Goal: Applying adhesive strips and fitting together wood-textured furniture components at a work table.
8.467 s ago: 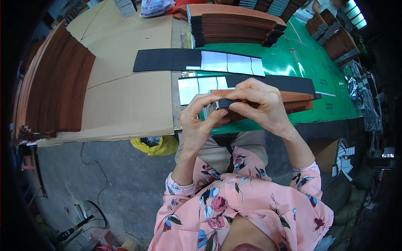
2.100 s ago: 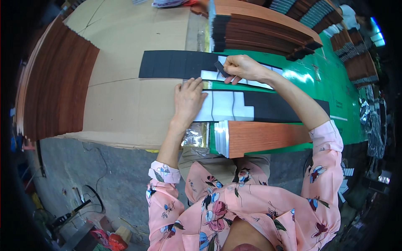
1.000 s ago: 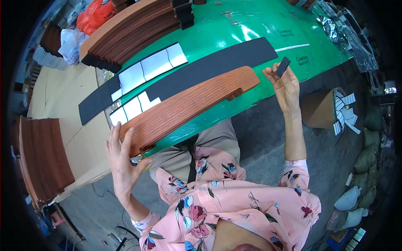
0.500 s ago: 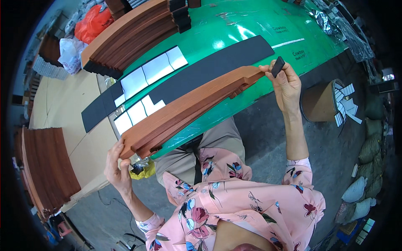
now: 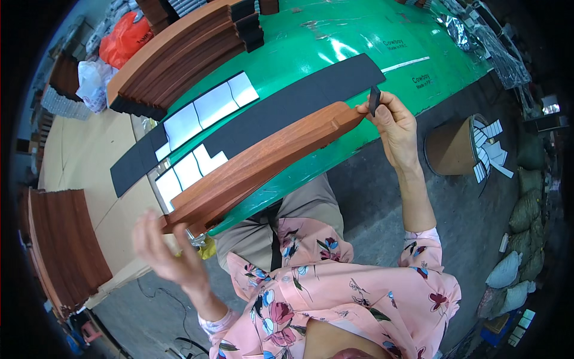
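Observation:
A long curved reddish-brown wood-grain piece (image 5: 263,152) slants across in front of me, at the near edge of the green-covered table. My right hand (image 5: 397,128) pinches a small flat black pad (image 5: 375,100) at the far right end of this piece, fingertips touching the wood. Blurred by motion, my left hand (image 5: 173,254) is beside the piece's left end with fingers apart; whether it touches the wood is unclear. Behind the piece lies a long curved black strip (image 5: 299,96). White backing sheets (image 5: 209,109) cover parts of the black strips.
Stacked curved brown pieces with black ends (image 5: 185,57) stand at the back left. Another brown stack (image 5: 69,239) rests on the tan board (image 5: 113,179) at left. Right of the green table (image 5: 412,54), a round bin (image 5: 451,146) holds white strips. Red (image 5: 124,40) and white bags lie far left.
My left hand has come off its grip on the wood's left end and its fingers have spread. The wooden piece has rolled, and the black pad has turned and moved slightly left.

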{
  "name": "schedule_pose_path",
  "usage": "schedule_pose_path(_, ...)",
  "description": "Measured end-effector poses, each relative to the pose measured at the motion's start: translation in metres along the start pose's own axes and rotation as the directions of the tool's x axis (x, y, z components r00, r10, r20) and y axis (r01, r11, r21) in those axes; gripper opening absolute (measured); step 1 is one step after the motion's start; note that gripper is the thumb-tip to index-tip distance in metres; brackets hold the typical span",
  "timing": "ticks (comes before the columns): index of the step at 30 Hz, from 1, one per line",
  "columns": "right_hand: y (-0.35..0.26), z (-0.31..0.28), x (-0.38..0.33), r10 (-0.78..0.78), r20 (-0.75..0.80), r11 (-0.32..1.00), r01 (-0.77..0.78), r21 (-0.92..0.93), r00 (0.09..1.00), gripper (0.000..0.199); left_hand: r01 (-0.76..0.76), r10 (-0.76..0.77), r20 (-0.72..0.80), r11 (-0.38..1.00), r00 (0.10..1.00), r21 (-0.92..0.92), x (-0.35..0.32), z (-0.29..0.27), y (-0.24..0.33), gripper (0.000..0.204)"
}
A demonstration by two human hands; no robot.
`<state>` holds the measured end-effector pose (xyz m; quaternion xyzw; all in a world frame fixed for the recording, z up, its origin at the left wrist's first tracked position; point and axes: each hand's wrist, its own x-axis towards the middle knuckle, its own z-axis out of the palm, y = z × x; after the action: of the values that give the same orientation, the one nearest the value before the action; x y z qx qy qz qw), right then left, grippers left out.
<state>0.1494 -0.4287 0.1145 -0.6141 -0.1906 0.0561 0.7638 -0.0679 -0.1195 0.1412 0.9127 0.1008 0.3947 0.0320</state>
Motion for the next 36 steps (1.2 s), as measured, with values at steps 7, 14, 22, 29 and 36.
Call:
schedule_pose_path(7,0.001,-0.001,0.004,-0.026,0.030,0.998,0.028,-0.059,0.999,0.024,-0.099,0.225,0.211,0.870,0.951,-0.483,0.061,0.080,0.136,0.049)
schedule_pose_path(14,-0.011,-0.003,0.012,-0.089,0.207,0.952,0.145,-0.268,0.974,0.024,-0.038,0.182,0.290,0.897,0.940,-0.441,0.069,0.110,0.154,0.029)
schedule_pose_path(22,-0.030,-0.014,0.040,-0.184,0.439,0.774,0.405,-0.487,0.880,0.020,-0.004,0.145,0.294,0.901,0.945,-0.433,0.076,0.111,0.157,0.025)
schedule_pose_path(29,-0.032,-0.016,0.062,-0.224,0.647,0.551,0.642,-0.533,0.729,0.025,0.082,0.088,0.335,0.883,0.938,-0.461,0.081,0.113,0.158,0.021)
schedule_pose_path(36,-0.027,-0.014,0.068,-0.243,0.683,0.526,0.685,-0.504,0.689,0.027,0.095,0.067,0.328,0.886,0.942,-0.454,0.080,0.113,0.159,0.021)
